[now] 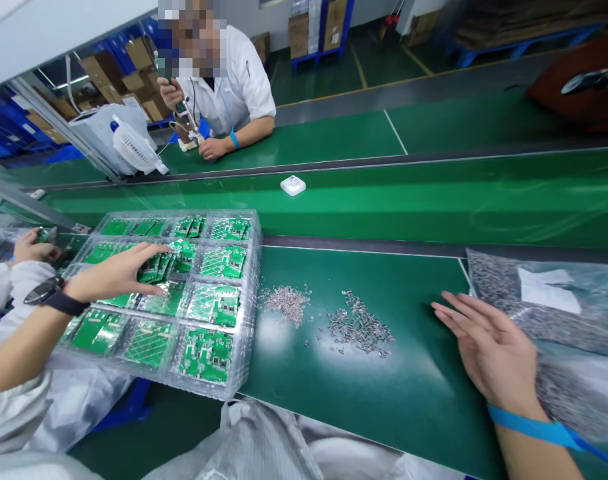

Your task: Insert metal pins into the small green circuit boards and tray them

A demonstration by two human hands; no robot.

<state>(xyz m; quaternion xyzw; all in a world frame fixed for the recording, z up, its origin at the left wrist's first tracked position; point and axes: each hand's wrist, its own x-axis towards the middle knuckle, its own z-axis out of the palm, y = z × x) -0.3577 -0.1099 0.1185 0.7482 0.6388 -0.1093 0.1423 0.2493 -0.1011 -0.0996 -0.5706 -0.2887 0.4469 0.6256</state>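
My left hand (127, 270), a dark watch on its wrist, reaches over a clear compartment tray (234, 393) of green circuit boards (208, 353). Its thumb and fingers are spread around a small stack of boards (157, 267) in a middle compartment; whether it grips them is hard to tell. Over the green table (414, 393) on the right, my right hand (489, 340) has its fingers stretched out and holds nothing; a blue band circles that wrist. Between tray and hand lie a pile of small light metal parts (287, 303) and a pile of darker ones (361, 323).
Plastic bags of small metal parts (504, 277) lie at the right. A white square object (293, 185) sits on the green strip beyond. Across it, a person in white (249, 80) handles a tool near a white fan (137, 147). Another person's hand (31, 247) is at far left.
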